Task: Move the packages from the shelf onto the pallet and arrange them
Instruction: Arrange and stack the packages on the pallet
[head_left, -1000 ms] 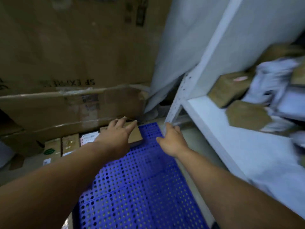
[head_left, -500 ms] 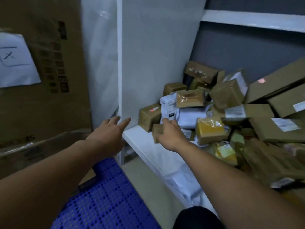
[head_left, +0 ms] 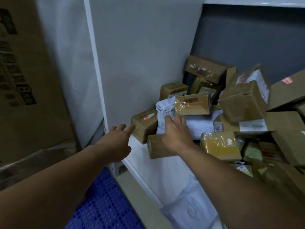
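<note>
Fingers (head_left: 130, 129) of the left hand (head_left: 115, 142) stretch straight toward a box (head_left: 143, 124) at the left end of the shelf (head_left: 165, 171), while those of the right hand (head_left: 176, 134) lie open on a white mailer (head_left: 199, 125), likely soft and light, best pinched by its edge.

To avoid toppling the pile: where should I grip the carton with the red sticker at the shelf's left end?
Likely the left end of the red-stickered carton, reached from the left by the left hand: that end and top are bare, while the white mailer crowds its right.
</note>
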